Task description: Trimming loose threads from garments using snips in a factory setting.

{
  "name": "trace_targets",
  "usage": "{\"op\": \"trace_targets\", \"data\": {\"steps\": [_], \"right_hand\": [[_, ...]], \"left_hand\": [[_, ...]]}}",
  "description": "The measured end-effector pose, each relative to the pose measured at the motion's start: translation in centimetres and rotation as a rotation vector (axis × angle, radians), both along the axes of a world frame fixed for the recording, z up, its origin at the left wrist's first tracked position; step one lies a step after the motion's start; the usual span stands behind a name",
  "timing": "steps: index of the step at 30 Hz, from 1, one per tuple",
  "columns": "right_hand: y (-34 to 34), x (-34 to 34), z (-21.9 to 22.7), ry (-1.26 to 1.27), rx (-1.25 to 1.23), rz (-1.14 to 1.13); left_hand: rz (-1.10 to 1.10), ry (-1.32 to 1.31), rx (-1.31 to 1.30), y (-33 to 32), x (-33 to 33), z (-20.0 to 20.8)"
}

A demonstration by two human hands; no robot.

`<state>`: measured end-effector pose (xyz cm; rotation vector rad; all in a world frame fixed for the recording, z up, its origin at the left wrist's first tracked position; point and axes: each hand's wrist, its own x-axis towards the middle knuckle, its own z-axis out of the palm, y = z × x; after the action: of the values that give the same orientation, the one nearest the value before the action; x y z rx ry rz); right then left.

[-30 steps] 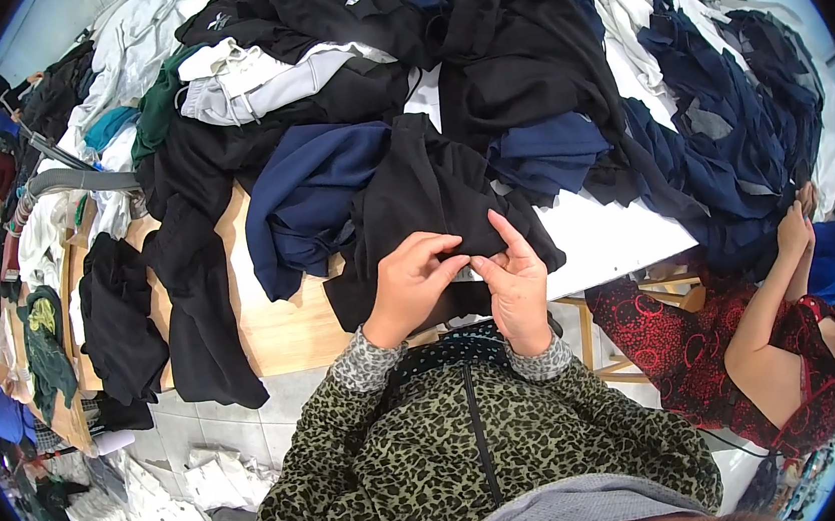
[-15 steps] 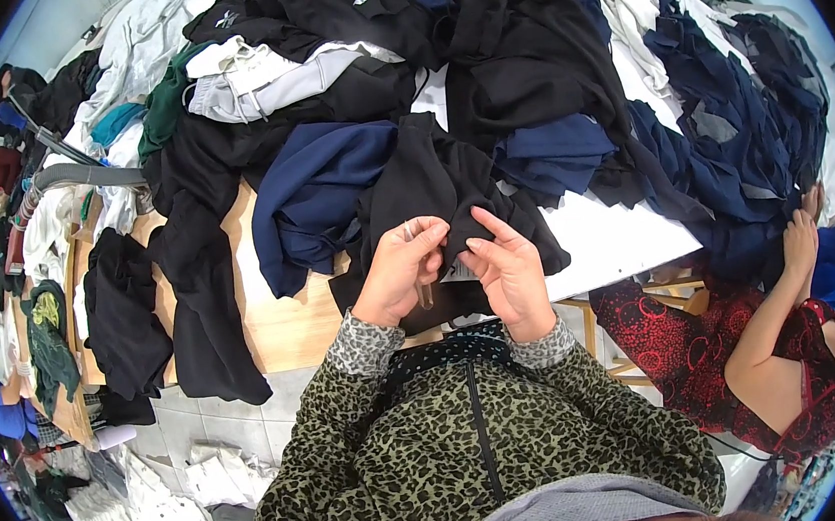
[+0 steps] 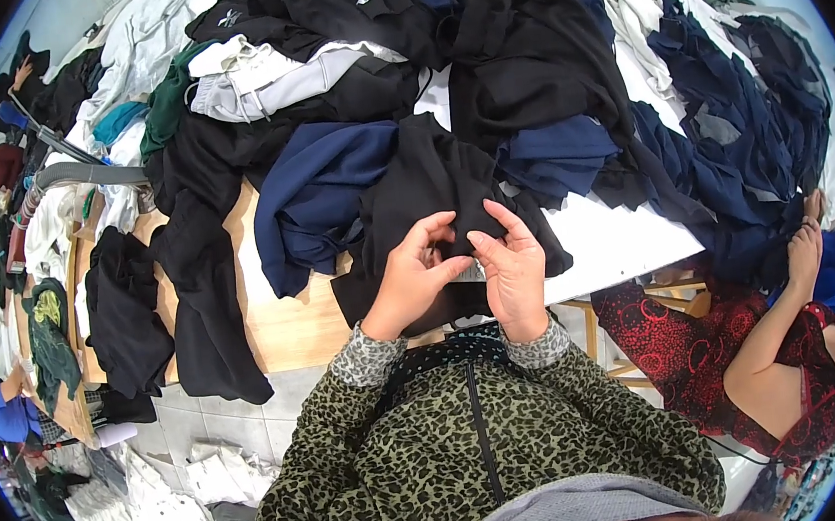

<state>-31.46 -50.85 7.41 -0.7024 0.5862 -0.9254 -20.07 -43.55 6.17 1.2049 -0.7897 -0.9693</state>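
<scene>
Black garment [image 3: 420,180] lies bunched at the centre of the frame, near the front of the table [image 3: 288,328], with a blue garment [image 3: 315,185] just to its left and a navy one [image 3: 563,156] to its right. Both hands are over its lower part: the left hand [image 3: 411,279] is half curled, its thumb and forefinger apart, and I cannot tell whether its bent fingers have any cloth or thread between them; the right hand [image 3: 517,276] is spread, forefinger pointing up and thumb standing off from it. A small pale patch [image 3: 480,271] shows between the two hands, too small to make out. The step in hand looks like close fingertip work, and to do it well, the left hand would best keep the cloth lightly steady while the right thumb and forefinger do the fine picking. Dark fabric hides detail, so spreading the fold flat and facing it to the light should help; a gentle pull is probably safer than a sharp tug, which might pucker the knit, and the navy one is best kept clear of the fingers
</scene>
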Motion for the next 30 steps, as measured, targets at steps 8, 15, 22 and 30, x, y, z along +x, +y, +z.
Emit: {"op": "trace_targets", "data": {"steps": [8, 15, 22, 30], "right_hand": [[-0.5, -0.4, -1.0, 0.05, -0.077, -0.184], [-0.2, -0.9, -1.5, 0.06, -0.024, -0.098], [0.3, -0.8, -1.5, 0.078, -0.08, -0.089], [0.4, -1.3, -0.6, 0.213, -0.221, 0.13]], "left_hand": [[0.168, -0.361, -0.039, 0.3, -0.3, -0.1], [0.305, -0.855, -0.211, 0.6, 0.2, -1.7], [0.253, -0.842, -0.252, 1.4, 0.0, -1.3], [0.274, -0.913, -0.279, 0.7, 0.9, -1.0]]}}
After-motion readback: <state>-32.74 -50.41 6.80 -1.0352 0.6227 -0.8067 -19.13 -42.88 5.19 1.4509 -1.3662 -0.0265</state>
